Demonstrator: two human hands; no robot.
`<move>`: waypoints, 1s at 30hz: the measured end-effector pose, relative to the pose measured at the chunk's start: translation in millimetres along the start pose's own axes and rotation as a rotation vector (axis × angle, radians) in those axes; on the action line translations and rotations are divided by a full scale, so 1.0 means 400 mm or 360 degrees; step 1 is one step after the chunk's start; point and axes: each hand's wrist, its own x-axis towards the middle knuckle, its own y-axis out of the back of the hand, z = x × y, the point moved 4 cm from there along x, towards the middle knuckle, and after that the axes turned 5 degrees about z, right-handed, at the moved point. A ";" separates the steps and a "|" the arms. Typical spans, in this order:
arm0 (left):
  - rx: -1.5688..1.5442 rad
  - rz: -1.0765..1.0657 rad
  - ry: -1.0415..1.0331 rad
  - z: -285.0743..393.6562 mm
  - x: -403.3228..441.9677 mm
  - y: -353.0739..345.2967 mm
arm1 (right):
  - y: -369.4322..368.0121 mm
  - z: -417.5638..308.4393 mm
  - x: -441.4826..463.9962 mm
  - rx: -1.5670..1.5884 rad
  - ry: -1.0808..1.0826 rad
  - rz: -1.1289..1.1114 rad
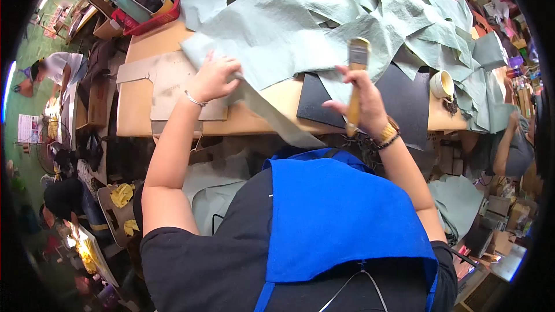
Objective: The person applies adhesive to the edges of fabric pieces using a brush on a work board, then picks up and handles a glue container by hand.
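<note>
The left hand (pixel 219 76) pinches a long, pale grey-green leathery strip (pixel 274 117) slanting right and bodyward from its fingers, the right hand (pixel 370 104) loosely gripping a wooden-handled flat brush (pixel 354 104).

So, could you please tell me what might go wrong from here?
The brush in the right grip might mark the pale green pieces nearby. The strip in the left grip overhangs the edge of the table, so it could slip. The cup beside loose pieces might get knocked.

Smooth wooden brush handle (pixel 354 103) — matt cloth apron (pixel 341 219)
</note>
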 end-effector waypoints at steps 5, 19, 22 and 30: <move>-0.0332 0.0478 -0.0382 0.230 0.114 0.117 | -0.079 -0.073 0.088 0.0080 -0.0387 -0.0433; -0.0787 -0.0209 0.0307 -0.037 0.109 0.024 | 0.262 0.069 0.004 -0.0097 -0.0468 0.0278; -0.1586 0.0144 0.0835 -0.116 0.033 -0.020 | 0.260 0.084 -0.060 -0.0075 -0.0541 0.0312; -0.0263 0.2768 0.0484 -0.146 -0.187 0.319 | 0.234 -0.212 -0.072 0.0690 -0.0308 0.0106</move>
